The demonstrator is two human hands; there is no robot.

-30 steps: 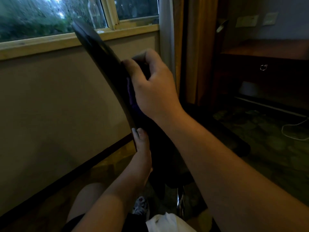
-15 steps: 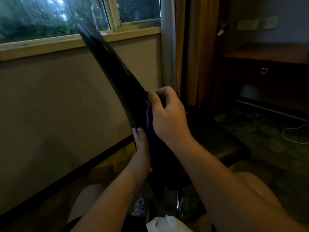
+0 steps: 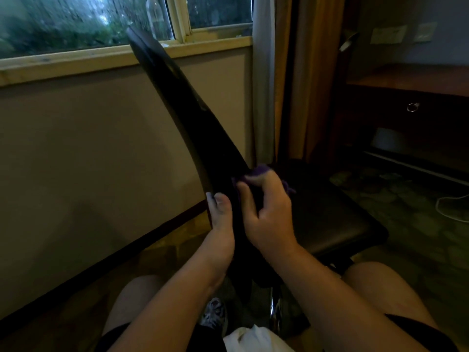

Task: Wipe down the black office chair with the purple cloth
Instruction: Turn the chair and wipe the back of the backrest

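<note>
black chair backrest (image 3: 177, 102) slanting up-left toward window, left hand (image 3: 220, 219) gripping its edge, right hand (image 3: 269, 214) clutching purple cloth (image 3: 258, 171)

Chair backrest (image 3: 182, 118) leans toward the window (image 3: 101, 21) at left; seat (image 3: 330, 212) lies right of it, with both hands at its base.

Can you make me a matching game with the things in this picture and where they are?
Things:
1. purple cloth
2. left hand
3. white cable
4. chair seat

Places:
A. lying on the floor at the far right
B. bunched in the right hand against the bottom of the chair backrest
C. in a grip on the backrest's lower edge
D. beyond the right hand, dark and flat

Pairs: 1-B, 2-C, 3-A, 4-D
</note>
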